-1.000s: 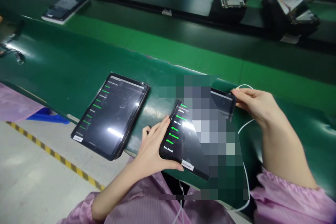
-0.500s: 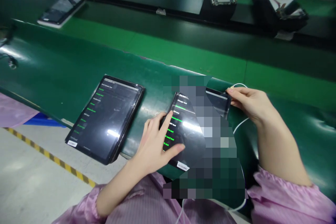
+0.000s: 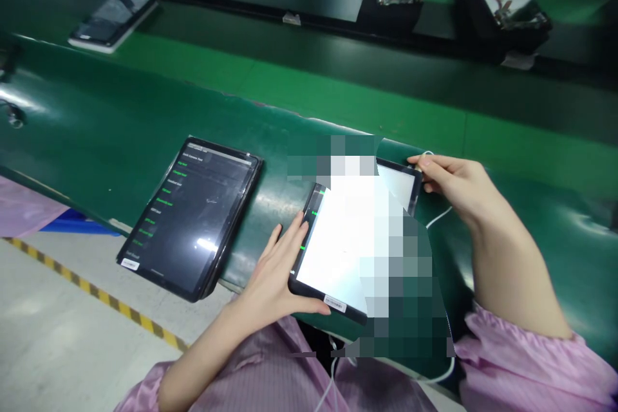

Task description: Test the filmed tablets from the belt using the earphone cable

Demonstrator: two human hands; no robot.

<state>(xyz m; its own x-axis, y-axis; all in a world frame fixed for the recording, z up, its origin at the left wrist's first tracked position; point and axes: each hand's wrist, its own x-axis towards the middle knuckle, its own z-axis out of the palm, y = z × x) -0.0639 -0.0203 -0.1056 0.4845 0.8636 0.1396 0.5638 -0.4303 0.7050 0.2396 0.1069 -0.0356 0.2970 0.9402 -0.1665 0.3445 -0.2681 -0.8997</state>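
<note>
Left of the hands, a black, glass-fronted rectangular tablet (image 3: 193, 219) lies on the glossy green bench (image 3: 120, 103), its list partly green. The spread left hand (image 3: 275, 283) steadies a black, white-lit tablet (image 3: 333, 251) between the hands; the right hand (image 3: 456, 183) pinches a thin white cable (image 3: 439, 216) at its far-right corner. Work seems partway; plug seating is unclear.

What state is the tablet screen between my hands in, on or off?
On: the tablet screen glows white, with bits of green text beside the left hand.
</note>
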